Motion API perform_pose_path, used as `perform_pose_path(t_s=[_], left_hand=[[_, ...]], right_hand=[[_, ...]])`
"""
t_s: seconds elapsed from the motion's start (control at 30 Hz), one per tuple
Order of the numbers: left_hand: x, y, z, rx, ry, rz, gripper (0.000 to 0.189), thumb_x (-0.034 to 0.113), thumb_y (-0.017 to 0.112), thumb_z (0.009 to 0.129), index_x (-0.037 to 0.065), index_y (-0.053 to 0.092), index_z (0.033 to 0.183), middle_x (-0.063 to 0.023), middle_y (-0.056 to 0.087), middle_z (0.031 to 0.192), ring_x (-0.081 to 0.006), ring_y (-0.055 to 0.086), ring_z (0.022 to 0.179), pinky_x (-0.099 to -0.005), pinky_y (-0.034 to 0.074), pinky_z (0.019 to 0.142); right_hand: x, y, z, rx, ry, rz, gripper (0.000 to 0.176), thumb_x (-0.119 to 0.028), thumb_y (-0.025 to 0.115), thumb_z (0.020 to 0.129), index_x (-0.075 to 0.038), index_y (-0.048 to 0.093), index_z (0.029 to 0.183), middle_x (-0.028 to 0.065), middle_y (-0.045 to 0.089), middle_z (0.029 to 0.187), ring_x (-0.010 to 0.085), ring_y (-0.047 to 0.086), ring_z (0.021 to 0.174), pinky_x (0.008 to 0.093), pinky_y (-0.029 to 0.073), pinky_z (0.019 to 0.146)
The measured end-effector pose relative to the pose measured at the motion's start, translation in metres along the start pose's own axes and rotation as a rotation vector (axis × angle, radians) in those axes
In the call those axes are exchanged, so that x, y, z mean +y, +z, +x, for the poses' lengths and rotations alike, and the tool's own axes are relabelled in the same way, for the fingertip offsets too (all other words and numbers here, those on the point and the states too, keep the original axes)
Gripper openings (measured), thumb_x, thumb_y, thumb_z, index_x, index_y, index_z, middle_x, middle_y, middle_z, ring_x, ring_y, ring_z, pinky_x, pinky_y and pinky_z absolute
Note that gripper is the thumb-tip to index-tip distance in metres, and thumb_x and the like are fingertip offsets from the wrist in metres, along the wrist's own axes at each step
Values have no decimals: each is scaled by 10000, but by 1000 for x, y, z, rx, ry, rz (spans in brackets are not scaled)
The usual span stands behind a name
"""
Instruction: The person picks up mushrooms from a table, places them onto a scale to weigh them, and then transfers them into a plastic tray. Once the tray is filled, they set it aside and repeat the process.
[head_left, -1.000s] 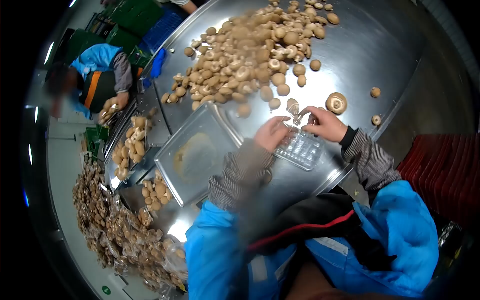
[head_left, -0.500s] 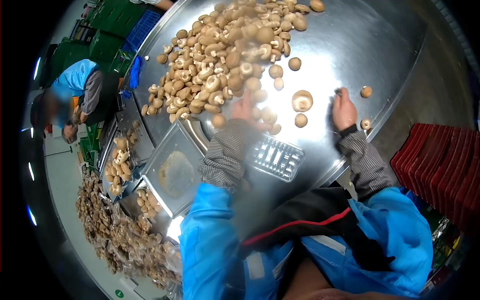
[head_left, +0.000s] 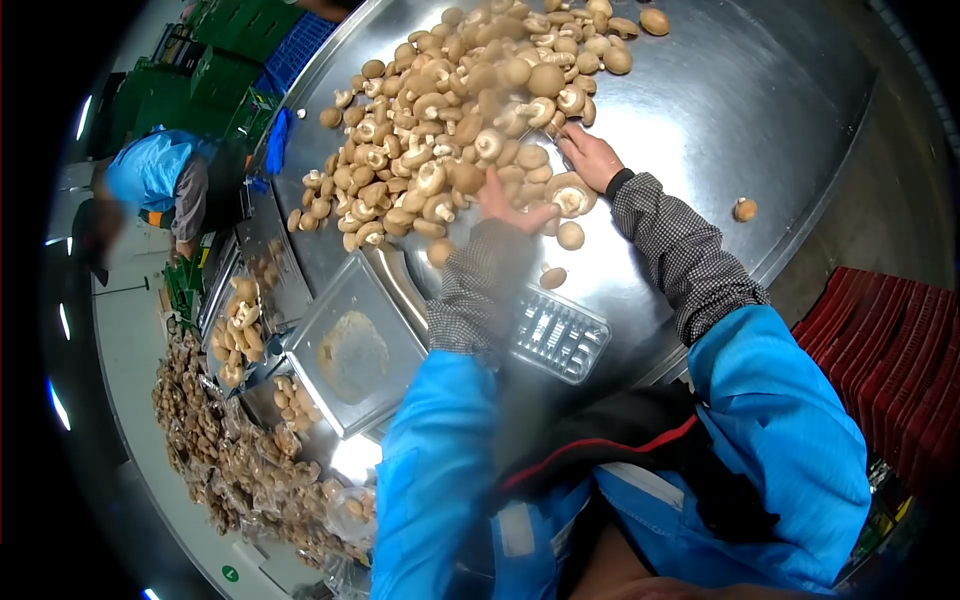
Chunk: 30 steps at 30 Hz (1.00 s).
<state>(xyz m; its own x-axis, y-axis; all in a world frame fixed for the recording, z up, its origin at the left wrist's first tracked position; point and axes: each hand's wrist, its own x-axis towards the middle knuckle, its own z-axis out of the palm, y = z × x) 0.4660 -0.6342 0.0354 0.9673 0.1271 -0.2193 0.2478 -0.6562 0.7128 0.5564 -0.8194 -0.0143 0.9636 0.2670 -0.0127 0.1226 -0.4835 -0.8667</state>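
Note:
A big heap of brown mushrooms (head_left: 460, 110) lies on the round steel table (head_left: 720, 110). My left hand (head_left: 505, 205) rests at the heap's near edge, fingers spread, touching mushrooms. My right hand (head_left: 590, 157) reaches into the heap's right side, fingers spread over the mushrooms; a large pale mushroom (head_left: 570, 195) lies just beside it. Whether either hand grips a mushroom is hidden. An empty clear plastic tray (head_left: 555, 335) sits on the table near my body, below both hands.
A square steel scale pan (head_left: 350, 345) stands left of the tray. Loose mushrooms (head_left: 744, 209) lie to the right. Bagged mushrooms (head_left: 240, 470) pile at lower left. Another person in a blue jacket (head_left: 155, 175) works at far left. Red crates (head_left: 890, 350) stand right.
My hands left the clear tray and went up to the heap. The right hand swung from the table's right side leftward into the mushrooms.

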Motion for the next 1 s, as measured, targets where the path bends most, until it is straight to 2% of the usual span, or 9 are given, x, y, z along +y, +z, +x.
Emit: perform_pose_path(t_s=[0.1, 0.13, 0.27, 0.37, 0.53, 0.6, 0.8, 0.93, 1.0], left_hand=[[6, 2, -7, 24, -9, -73, 1241, 402, 879, 542, -11, 174, 1475, -291, 328, 1363, -393, 405, 1264, -441, 378, 1053], [10, 1, -12, 5, -11, -67, 1249, 417, 870, 540, -2, 162, 1480, -280, 327, 1377, -384, 404, 1272, -428, 378, 1059], [31, -6, -30, -8, -20, -82, 1229, 419, 844, 559, 18, 150, 1489, -247, 344, 1389, -360, 414, 1279, -399, 387, 1065], [56, -17, -45, 6, 65, -69, 1128, 361, 831, 605, 23, 202, 1479, -234, 376, 1350, -344, 442, 1249, -395, 406, 1045], [67, -13, -70, 22, 197, 33, 1040, 328, 818, 650, 8, 246, 1459, -234, 417, 1300, -354, 473, 1194, -407, 416, 1017], [67, -10, -80, 93, 233, -60, 909, 247, 810, 672, 0, 324, 1401, -233, 509, 1165, -370, 520, 1094, -435, 429, 946], [27, -5, -80, 142, 195, -345, 724, 321, 598, 879, 23, 264, 1449, -258, 467, 1301, -357, 510, 1141, -413, 414, 984], [47, -40, -100, 79, -152, -776, 653, 363, 563, 905, 69, 329, 1438, -238, 486, 1315, -299, 511, 1187, -389, 453, 940], [19, -38, -97, 132, -79, -571, 669, 381, 600, 882, 81, 358, 1428, -216, 526, 1268, -276, 543, 1142, -375, 473, 898]], right_hand=[[4, 0, -10, -113, 178, 504, 385, -311, 492, 957, -101, 517, 1279, 124, 634, 1101, 235, 620, 886, 346, 501, 823], [2, -5, -19, -129, 171, 595, 411, -323, 493, 960, -76, 519, 1287, 53, 589, 1130, 159, 560, 907, 300, 486, 830], [9, -15, -38, -214, 389, 910, 394, -308, 466, 975, -53, 524, 1270, 84, 580, 1130, 168, 576, 980, 302, 490, 849], [-11, -20, -62, -99, 415, 1080, 387, -297, 445, 983, -59, 495, 1284, 90, 578, 1132, 177, 595, 986, 305, 506, 849], [-32, -12, -94, -163, 407, 1295, 388, -302, 410, 1002, -59, 436, 1303, 118, 556, 1196, 208, 612, 1006, 316, 538, 837], [-27, -5, -104, -118, 427, 1335, 401, -309, 403, 1003, -59, 414, 1316, 127, 549, 1201, 227, 612, 1023, 331, 542, 853], [-48, 2, -121, 22, 406, 1339, 389, -318, 391, 1006, -49, 401, 1286, 162, 560, 1153, 253, 641, 979, 359, 582, 779], [-82, 6, -130, 54, 336, 1277, 331, -290, 396, 1018, -57, 475, 1241, 74, 584, 1057, 158, 616, 904, 289, 544, 785], [-95, 22, -130, 121, 314, 1197, 306, -289, 396, 1006, -72, 520, 1182, 72, 596, 1037, 168, 614, 921, 303, 517, 792]])
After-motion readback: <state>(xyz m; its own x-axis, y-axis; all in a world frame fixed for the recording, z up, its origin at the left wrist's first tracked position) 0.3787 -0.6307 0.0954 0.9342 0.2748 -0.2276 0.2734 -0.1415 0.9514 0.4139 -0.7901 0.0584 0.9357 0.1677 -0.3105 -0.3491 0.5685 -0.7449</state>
